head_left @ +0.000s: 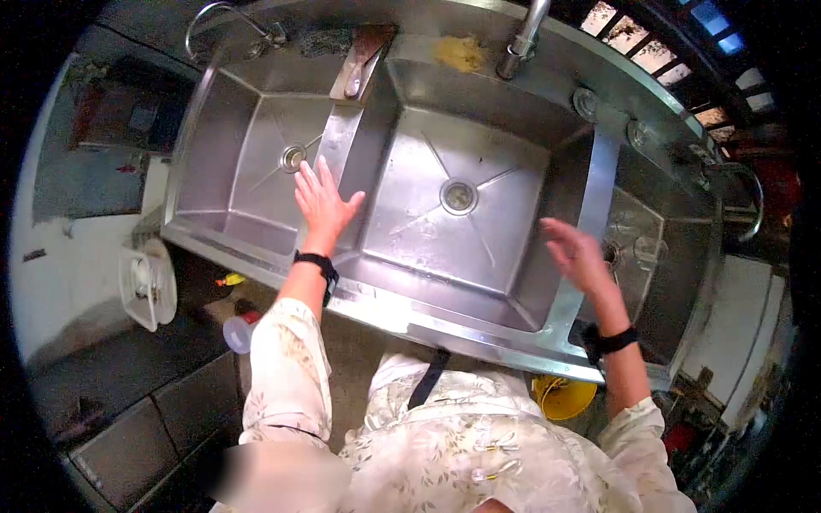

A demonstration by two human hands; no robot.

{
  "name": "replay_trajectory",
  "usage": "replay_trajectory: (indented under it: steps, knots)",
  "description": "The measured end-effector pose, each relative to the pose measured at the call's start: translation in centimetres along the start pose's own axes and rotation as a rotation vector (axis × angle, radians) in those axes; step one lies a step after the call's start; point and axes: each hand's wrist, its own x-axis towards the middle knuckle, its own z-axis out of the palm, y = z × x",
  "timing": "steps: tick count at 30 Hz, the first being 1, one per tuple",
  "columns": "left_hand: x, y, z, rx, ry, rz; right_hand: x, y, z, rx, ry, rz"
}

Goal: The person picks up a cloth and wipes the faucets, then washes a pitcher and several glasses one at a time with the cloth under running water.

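Note:
Over the divider between the left and middle basins of a steel sink [393,318], my left hand [323,201] is held with its fingers spread and nothing in it. My right hand [577,256] hovers above the right side of the middle basin, near the right divider, fingers apart and holding nothing. The middle basin [462,154] has a round drain [458,197] at its centre. A scraper-like tool [354,81] with a brown blade lies at the back end of the left divider.
A steel scouring pad [325,43] and a yellow patch [460,53] are on the back ledge. Taps [523,47] rise behind the basins. A yellow bucket [566,398] stands below the front edge, and a white container [147,286] is at left.

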Motion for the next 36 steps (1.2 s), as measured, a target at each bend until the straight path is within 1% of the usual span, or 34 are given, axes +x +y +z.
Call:
replay_trajectory:
  steps: [1,3,5,7,8,10,11,13,14,16,17,19,20,22,23,25,29,31,32,34,36]
  knots:
    - [2.2,0.1,0.3,-0.018,-0.003,0.009,0.9,0.0,2.2,0.049,-0.037,0.004]
    - [5.1,-0.7,0.5,-0.222,-0.343,-0.101,2.8,-0.8,7.6,-0.087,-0.169,-0.006]
    - [7.6,-0.6,-0.1,-0.229,-0.361,-0.102,5.1,-0.6,12.6,-0.263,-0.256,-0.091]
    - [9.5,-0.4,0.7,-0.281,-0.369,-0.109,6.7,2.1,17.9,-0.322,-0.305,-0.127]
    - [9.8,-0.2,1.6,-0.287,-0.383,-0.099,7.6,2.9,19.6,-0.324,-0.308,-0.109]
    - [9.6,-0.3,3.0,-0.28,-0.204,-0.075,9.9,4.7,22.4,-0.39,-0.457,0.015]
    - [9.4,-0.4,3.5,-0.281,-0.219,-0.075,11.0,5.9,23.6,-0.388,-0.467,0.025]
    - [9.4,-0.5,3.8,-0.305,-0.147,-0.043,14.2,8.5,25.9,-0.556,-0.398,0.116]
    - [9.6,-0.3,4.2,-0.302,-0.156,-0.047,15.8,9.7,26.5,-0.553,-0.409,0.117]
    - [9.9,-0.3,4.0,-0.32,-0.137,-0.055,19.0,11.5,27.7,-0.633,-0.191,0.032]
    - [10.0,-0.4,4.1,-0.311,-0.139,-0.063,20.3,12.3,28.6,-0.628,-0.199,0.024]
    - [10.0,-0.1,4.5,-0.31,-0.134,-0.052,21.8,14.2,29.9,-0.785,-0.147,-0.099]
    - [10.0,-0.1,4.5,-0.309,-0.14,-0.054,22.3,14.8,30.6,-0.783,-0.153,-0.097]
    - [10.2,-0.2,4.6,-0.32,-0.136,-0.046,24.0,14.0,31.4,-0.809,-0.288,0.03]
    - [10.1,-0.3,4.6,-0.321,-0.136,-0.053,24.5,13.4,31.5,-0.814,-0.292,0.025]
    - [10.2,-0.4,4.7,-0.341,-0.14,-0.025,26.0,12.6,31.4,-0.663,-0.426,0.249]
    - [10.2,-0.2,4.6,-0.323,-0.119,0.003,25.0,12.0,30.1,-0.686,-0.388,0.27]
    - [10.3,-0.3,4.8,-0.325,-0.075,0.026,24.8,12.1,29.4,-0.755,-0.344,0.164]
    - [10.4,-0.3,4.9,-0.328,-0.073,0.027,24.5,11.9,29.3,-0.758,-0.341,0.165]
    - [10.3,-0.4,5.0,-0.335,-0.078,0.02,23.6,12.8,29.9,-0.763,-0.142,0.036]
    - [10.4,-0.6,4.7,-0.338,-0.079,0.025,22.9,13.5,29.8,-0.747,-0.138,0.035]
